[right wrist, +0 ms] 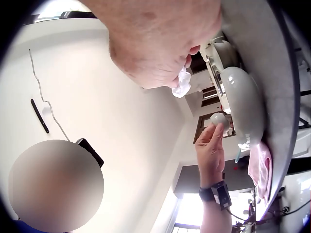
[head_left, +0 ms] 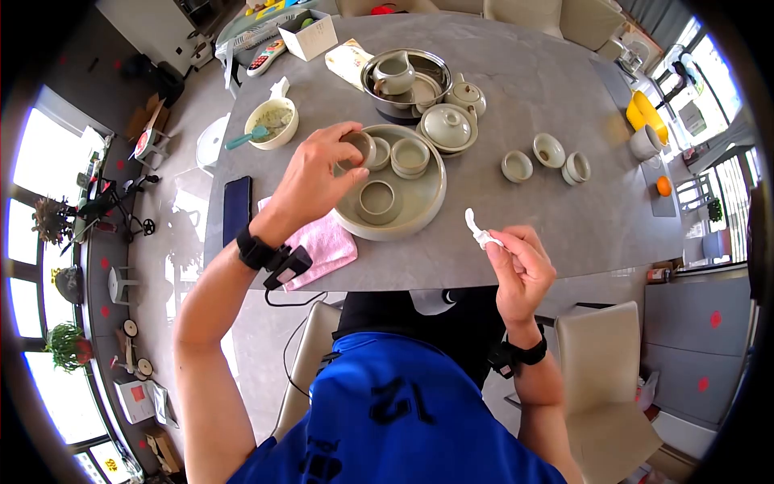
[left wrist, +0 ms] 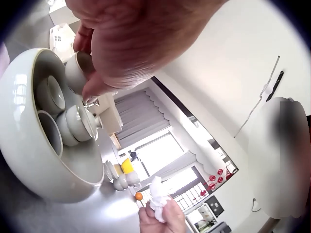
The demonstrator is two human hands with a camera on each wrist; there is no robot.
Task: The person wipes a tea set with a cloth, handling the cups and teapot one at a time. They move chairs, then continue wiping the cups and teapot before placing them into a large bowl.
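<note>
The left hand [head_left: 322, 173] grips a small cup [head_left: 360, 148] by its rim, over the left side of a large round bowl [head_left: 435, 189]. Inside that bowl stand several more small cups [head_left: 410, 156]. In the left wrist view the held cup [left wrist: 77, 73] is tilted beside the bowl's rim, thumb and fingers around it. The right hand [head_left: 522, 270] pinches a crumpled white tissue [head_left: 484, 236] in front of the body, away from the bowl; the right wrist view shows the tissue [right wrist: 182, 83] at the fingertips.
Behind the bowl are a lidded bowl [head_left: 448, 127], a teapot [head_left: 468, 95] and a metal pot [head_left: 439, 64] holding a pitcher. Three cups [head_left: 517, 166] stand to the right. At left are a food bowl [head_left: 278, 139], a phone [head_left: 237, 211] and a pink cloth [head_left: 326, 250].
</note>
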